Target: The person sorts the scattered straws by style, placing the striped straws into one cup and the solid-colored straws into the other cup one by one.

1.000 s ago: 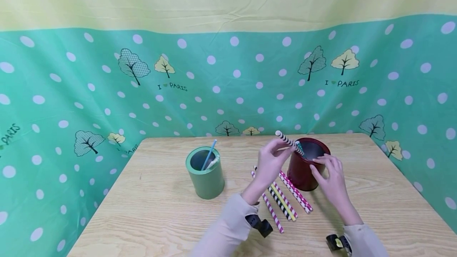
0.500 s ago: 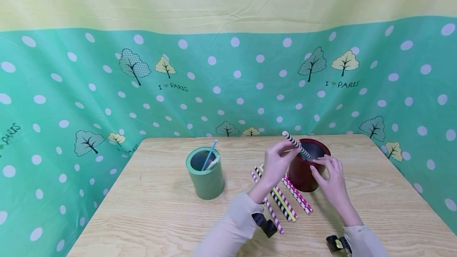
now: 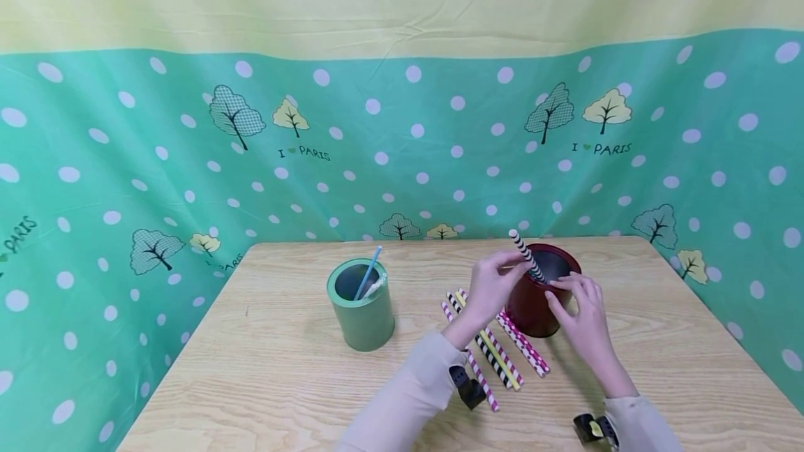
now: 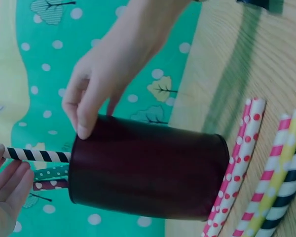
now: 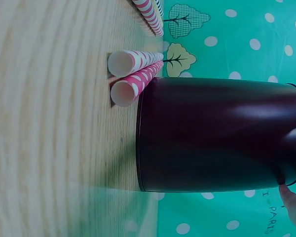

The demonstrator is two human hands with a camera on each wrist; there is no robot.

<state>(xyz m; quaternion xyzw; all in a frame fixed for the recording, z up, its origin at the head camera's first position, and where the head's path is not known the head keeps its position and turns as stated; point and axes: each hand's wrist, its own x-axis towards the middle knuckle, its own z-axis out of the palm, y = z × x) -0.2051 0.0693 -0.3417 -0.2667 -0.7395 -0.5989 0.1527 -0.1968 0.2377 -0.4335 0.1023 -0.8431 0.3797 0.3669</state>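
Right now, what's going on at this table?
A person's left hand pinches a black-and-white striped paper straw, its lower end already inside the dark red cylindrical cup. The right hand grips that cup at its rim. Several more striped and dotted paper straws lie on the light wooden table beside the cup. To the left stands a green cylindrical cup with a light blue straw in it.
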